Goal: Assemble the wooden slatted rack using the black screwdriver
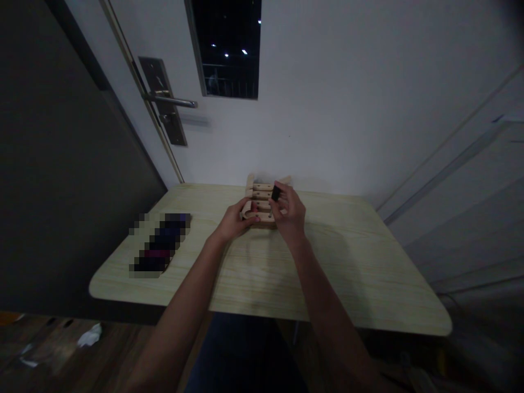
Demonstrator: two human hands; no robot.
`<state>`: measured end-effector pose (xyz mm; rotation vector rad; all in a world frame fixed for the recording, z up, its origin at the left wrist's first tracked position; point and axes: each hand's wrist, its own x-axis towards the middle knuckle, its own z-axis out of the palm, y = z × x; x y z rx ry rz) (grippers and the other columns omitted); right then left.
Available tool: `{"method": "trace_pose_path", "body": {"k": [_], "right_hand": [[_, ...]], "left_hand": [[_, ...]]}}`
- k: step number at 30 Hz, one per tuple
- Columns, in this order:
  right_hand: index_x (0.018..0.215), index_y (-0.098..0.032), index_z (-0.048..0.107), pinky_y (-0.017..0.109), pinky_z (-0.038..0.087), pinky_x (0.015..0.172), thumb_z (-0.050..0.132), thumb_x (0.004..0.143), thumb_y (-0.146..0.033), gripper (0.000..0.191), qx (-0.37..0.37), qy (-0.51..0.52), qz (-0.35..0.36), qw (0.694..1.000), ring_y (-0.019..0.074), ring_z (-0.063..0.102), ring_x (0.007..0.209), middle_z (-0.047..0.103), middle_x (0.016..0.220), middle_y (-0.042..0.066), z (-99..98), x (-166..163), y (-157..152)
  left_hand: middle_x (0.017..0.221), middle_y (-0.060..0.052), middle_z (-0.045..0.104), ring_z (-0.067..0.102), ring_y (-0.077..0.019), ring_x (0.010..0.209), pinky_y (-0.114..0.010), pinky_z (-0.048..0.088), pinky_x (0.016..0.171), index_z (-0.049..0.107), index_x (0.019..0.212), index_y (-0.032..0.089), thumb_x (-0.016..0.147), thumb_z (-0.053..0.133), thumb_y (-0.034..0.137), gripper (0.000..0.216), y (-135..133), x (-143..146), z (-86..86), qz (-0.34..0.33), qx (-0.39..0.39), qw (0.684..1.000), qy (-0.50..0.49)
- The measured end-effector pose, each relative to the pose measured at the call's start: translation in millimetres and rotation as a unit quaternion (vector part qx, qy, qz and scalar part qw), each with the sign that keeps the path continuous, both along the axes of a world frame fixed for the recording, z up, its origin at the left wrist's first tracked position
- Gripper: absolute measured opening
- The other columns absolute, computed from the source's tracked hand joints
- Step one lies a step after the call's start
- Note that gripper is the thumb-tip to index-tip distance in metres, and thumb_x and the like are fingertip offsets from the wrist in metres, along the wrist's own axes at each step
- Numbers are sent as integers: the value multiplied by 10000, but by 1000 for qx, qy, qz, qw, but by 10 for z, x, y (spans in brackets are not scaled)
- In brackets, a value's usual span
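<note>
A small light-wood frame point(262, 187) with several parallel slats and rounded side pieces lies near the back of the table. Dark holes or screw heads dot its slats. My left hand point(236, 220) is closed on the frame's left front corner, its thumb along the front edge. Above the frame's right side, my right hand point(290, 213) pinches a small black-handled tool point(275, 192). A thin shank seems to run down from it to the front slats; its tip is too small to make out. Something red point(254, 207) shows between the slats beside my left fingers.
The pale wood-grain table point(344, 262) has rounded corners and stands against a white door point(327, 109) with a metal lever handle point(174, 101). A blurred-out dark flat object point(164, 243) lies on the table's left. Crumpled white paper point(90, 335) is on the floor.
</note>
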<state>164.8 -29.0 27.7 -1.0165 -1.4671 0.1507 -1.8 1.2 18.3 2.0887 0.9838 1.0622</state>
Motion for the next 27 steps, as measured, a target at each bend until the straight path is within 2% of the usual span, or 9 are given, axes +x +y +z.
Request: {"method": "trace_pose_path", "body": {"k": [3,6,9,13,19,22,27], "right_hand": [[1262,-300,484,348,566,845,488,891,-292,371,-2,-11,55,998,175,614,1035,596,1199,44,-22,-9,7],[1255,-307,493,363,560,857,484,898,-290,357,3,-19,66,998,182,613,1045,607,1202,34,-41,-11,27],[1264,-317,494,373,559,841,498,896,-327,368,11,-16,46,999,190,615,1017,610,1193,33,-53,-4,54],[1235,-325,536,382,559,792,549,866,-401,377,10,-35,-3,999,195,611,894,630,1060,38,-49,0,82],[1216,-315,571,367,557,747,581,844,-347,373,7,-47,-59,997,166,576,762,593,909,33,-9,-28,65],[1230,-320,558,348,571,748,554,856,-330,374,-2,-28,-35,999,171,603,858,619,1020,41,6,-21,24],[1307,-282,497,361,585,790,465,904,-346,409,-12,-9,55,998,188,622,1006,606,1227,60,16,48,-17]], "left_hand": [[886,-51,623,563,-158,806,-271,449,736,577,938,130,724,671,280,278,1,2,2,0,-2,1000,0],[888,-53,621,562,-159,801,-275,448,733,578,945,126,729,666,285,282,-1,2,8,-2,-3,1000,3],[882,-51,623,564,-161,804,-282,450,745,582,936,130,734,662,290,270,-4,2,11,1,1,1000,2],[882,-47,630,566,-164,797,-288,452,751,582,956,139,725,670,302,295,8,-3,-3,3,9,1000,9],[894,-45,627,567,-169,825,-288,447,778,577,963,145,729,671,322,309,13,-5,-16,6,11,1000,7],[870,-31,621,565,-159,792,-273,453,745,572,945,152,726,677,336,306,9,-3,-18,6,11,1000,7],[889,-36,631,584,-173,817,-272,459,753,568,959,147,715,690,337,333,13,-6,-27,4,8,1000,-4]]}}
